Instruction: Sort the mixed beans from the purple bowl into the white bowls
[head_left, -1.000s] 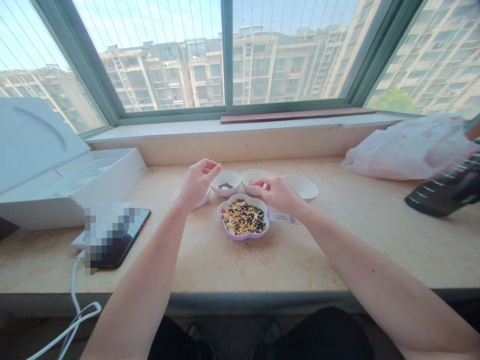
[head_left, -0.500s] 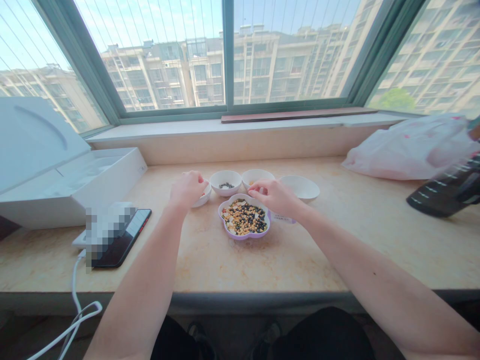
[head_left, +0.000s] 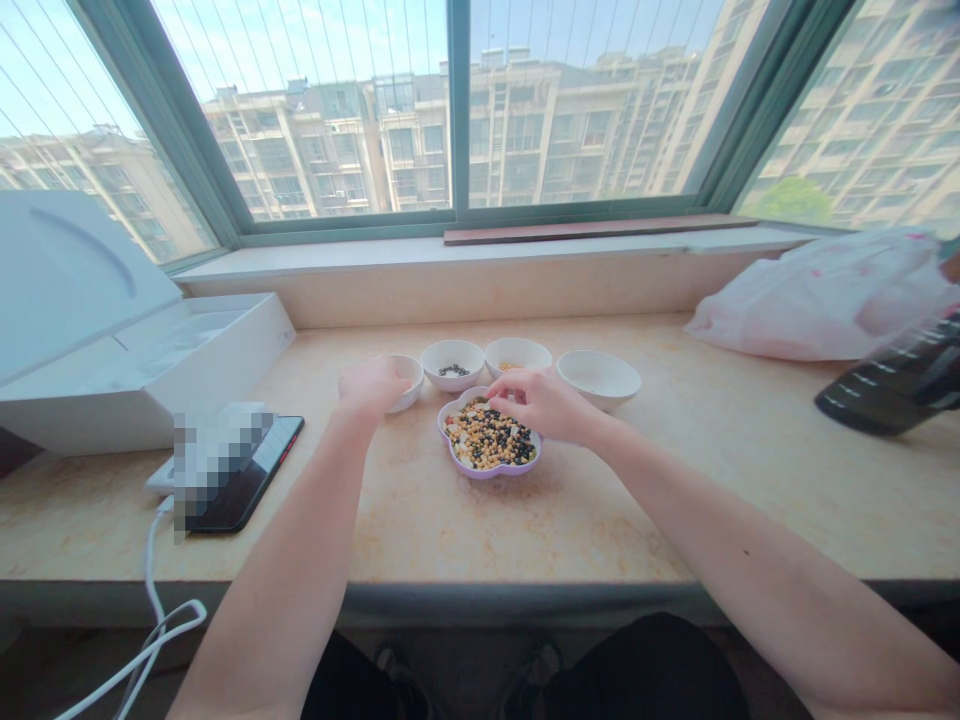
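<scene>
A purple-rimmed, flower-shaped dish [head_left: 491,472] full of mixed beans and pale pieces sits in front of me. Over its far right part is my right hand [head_left: 547,402], thumb and fingers drawn together at the beans; anything pinched is too small to make out. My left hand [head_left: 369,385] reaches over the near left edge of a small white bowl [head_left: 409,392], fingers curled down and largely hidden. Beside that bowl stands a white bowl with dark beans [head_left: 453,371], then a white bowl with yellowish beans [head_left: 517,355], partly behind my right hand. Farther right is another white bowl [head_left: 600,378].
On the left lie an open white box [head_left: 217,350], a phone [head_left: 255,480] and a white cable [head_left: 152,570]. A plastic bag [head_left: 817,295] and a dark container with white marks [head_left: 877,395] stand on the right. The window ledge [head_left: 360,262] bounds the back.
My right hand has moved left and down from the yellowish-bean bowl to the flower-shaped dish. My left hand has dipped slightly lower at the leftmost bowl.
</scene>
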